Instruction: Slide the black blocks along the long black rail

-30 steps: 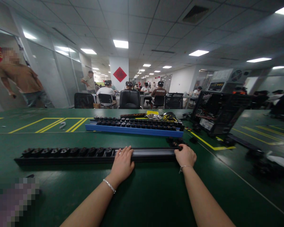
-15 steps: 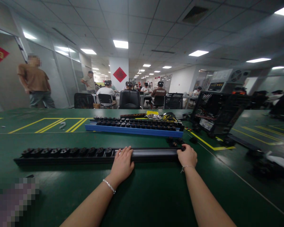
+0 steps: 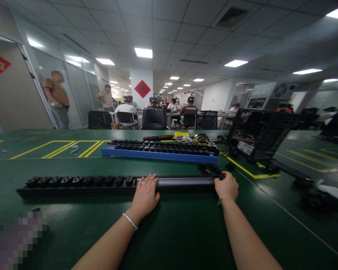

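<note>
A long black power-strip rail point(image 3: 81, 190) lies across the green table in front of me. A row of black socket modules point(image 3: 88, 180) fills its left part, and bare grey channel point(image 3: 188, 182) shows in its right part. My left hand point(image 3: 146, 193) is closed over the rail just right of the last module, thumb on the near side and fingers across the top. At the rail's right end, my right hand point(image 3: 227, 185) pinches a small dark piece point(image 3: 222, 176), apparently a socket module, mostly hidden by the fingers.
Behind lies a blue rail point(image 3: 160, 154) with rows of black modules. Several loose black modules point(image 3: 207, 168) sit near my right hand. An open computer case point(image 3: 259, 131) stands at right, and a pixelated object point(image 3: 17, 240) lies at lower left. People work at tables beyond.
My right hand has shifted slightly right to the rail's end, with the dark piece at its fingertips. My left hand stays put. A standing person at far left has moved right.
</note>
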`<act>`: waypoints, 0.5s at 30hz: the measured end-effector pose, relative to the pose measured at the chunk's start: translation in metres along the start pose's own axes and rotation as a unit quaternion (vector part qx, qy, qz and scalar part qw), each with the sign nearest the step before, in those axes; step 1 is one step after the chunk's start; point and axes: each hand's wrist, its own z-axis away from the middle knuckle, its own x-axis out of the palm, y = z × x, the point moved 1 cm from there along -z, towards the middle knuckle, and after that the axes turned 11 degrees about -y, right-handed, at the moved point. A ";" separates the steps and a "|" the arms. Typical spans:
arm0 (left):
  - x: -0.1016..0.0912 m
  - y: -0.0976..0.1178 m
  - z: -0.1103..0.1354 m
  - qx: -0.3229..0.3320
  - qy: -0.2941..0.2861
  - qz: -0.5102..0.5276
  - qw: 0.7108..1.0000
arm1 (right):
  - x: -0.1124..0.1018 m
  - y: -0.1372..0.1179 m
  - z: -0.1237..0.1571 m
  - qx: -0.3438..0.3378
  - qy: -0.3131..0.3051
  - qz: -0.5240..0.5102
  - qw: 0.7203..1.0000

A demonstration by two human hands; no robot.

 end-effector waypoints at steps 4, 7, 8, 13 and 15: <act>0.000 0.000 0.000 0.001 -0.003 -0.002 1.000 | 0.000 0.001 0.000 0.001 -0.006 0.000 1.000; -0.001 0.001 0.000 -0.001 -0.002 -0.001 1.000 | 0.000 0.002 -0.001 0.000 0.004 -0.001 1.000; -0.001 0.001 0.000 -0.002 -0.003 -0.001 1.000 | 0.000 0.002 -0.002 0.002 0.008 -0.003 1.000; 0.000 0.000 0.000 -0.003 -0.006 -0.002 1.000 | -0.001 0.005 -0.004 0.005 0.010 -0.008 1.000; 0.001 0.000 0.000 -0.003 -0.006 -0.002 1.000 | -0.002 0.006 -0.005 0.009 0.004 -0.004 1.000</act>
